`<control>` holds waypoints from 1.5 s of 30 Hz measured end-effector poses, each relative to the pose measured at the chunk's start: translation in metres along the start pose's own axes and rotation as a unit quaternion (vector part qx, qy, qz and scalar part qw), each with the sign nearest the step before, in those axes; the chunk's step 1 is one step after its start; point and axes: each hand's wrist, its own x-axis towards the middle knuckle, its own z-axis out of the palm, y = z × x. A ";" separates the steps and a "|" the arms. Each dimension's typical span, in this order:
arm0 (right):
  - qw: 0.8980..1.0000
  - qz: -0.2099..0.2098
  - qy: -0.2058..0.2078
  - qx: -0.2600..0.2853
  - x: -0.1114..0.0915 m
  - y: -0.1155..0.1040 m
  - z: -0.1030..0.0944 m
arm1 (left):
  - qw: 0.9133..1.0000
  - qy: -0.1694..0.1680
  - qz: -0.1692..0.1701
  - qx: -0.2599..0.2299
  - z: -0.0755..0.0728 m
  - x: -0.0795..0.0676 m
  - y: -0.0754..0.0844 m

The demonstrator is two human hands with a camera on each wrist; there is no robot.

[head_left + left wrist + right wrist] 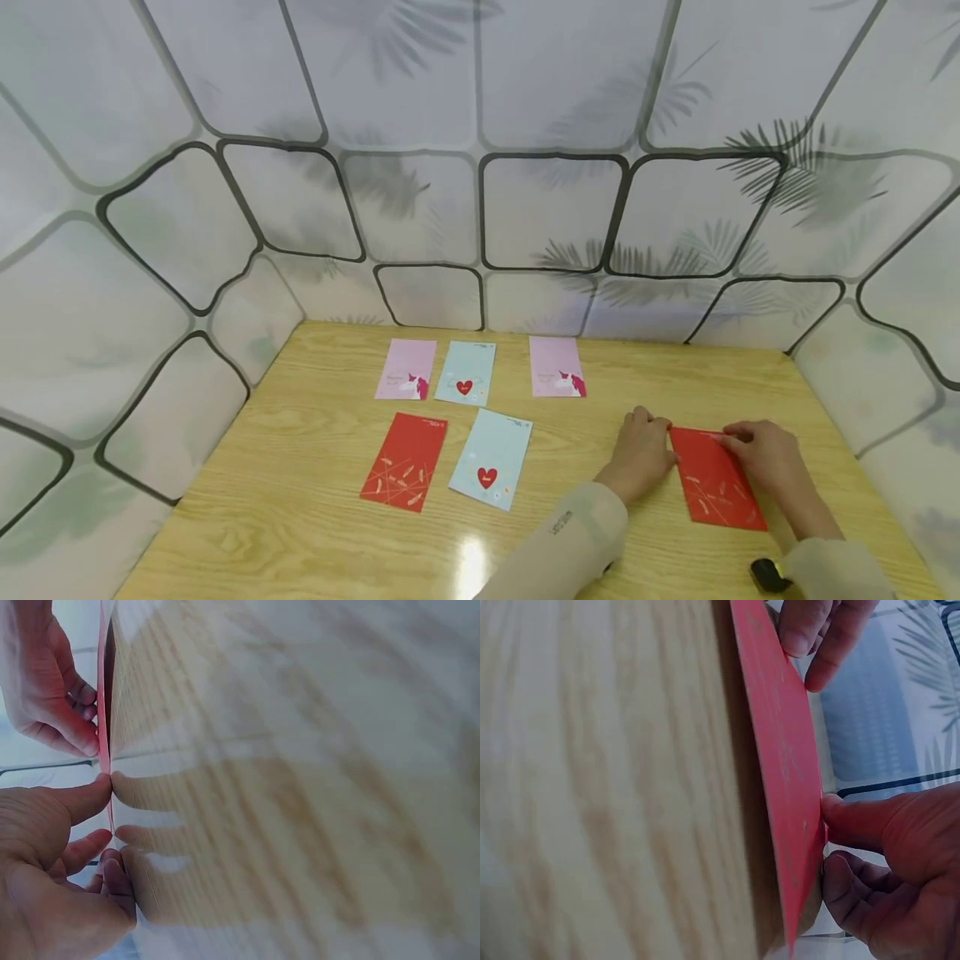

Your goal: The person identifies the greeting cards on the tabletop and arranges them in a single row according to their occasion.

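A red card (718,487) with pale feather prints lies near the table's right side, between both hands. The left hand (643,454) holds its upper left corner, thumb at the left edge and a fingertip at the top. The right hand (768,458) pinches the card near its upper right corner, with the thumb (855,821) at the edge in the right wrist view. There the near edge of the card stands slightly above the wood, over a dark shadow. In the left wrist view the red card (103,682) shows nearly edge-on.
Left of the hands lie another red card (405,462), two light blue heart cards (491,458) (466,373) and two pink unicorn cards (406,369) (557,367). Patterned fabric walls (555,212) border the wooden table (300,467). A black object (768,575) sits by the right sleeve.
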 end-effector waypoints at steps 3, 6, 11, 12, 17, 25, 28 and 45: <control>1.000 0.004 -0.007 -0.001 -0.002 -0.001 0.000 | 1.000 -0.006 -0.008 -0.010 0.000 0.000 0.001; 1.000 0.005 -0.010 0.002 -0.004 -0.001 0.000 | 1.000 -0.010 -0.015 -0.018 0.000 -0.001 0.001; 1.000 0.009 -0.005 0.003 -0.006 0.001 0.002 | 1.000 -0.010 -0.013 -0.017 -0.001 -0.004 0.000; 1.000 0.009 -0.004 0.004 -0.007 0.001 0.003 | 1.000 -0.010 -0.012 -0.017 -0.001 -0.004 0.000; 1.000 0.005 0.010 0.007 -0.008 0.002 0.005 | 1.000 -0.007 -0.007 -0.008 -0.001 -0.004 -0.001; 1.000 0.012 0.011 0.012 -0.008 0.006 0.003 | 1.000 -0.014 0.009 -0.023 0.001 -0.004 -0.004; 0.999 0.022 0.011 0.021 -0.010 0.009 0.001 | 0.999 -0.023 0.020 -0.039 0.000 -0.003 -0.009; 0.992 0.049 0.015 0.115 -0.016 0.011 -0.009 | 0.983 -0.046 0.013 -0.175 -0.052 -0.010 -0.050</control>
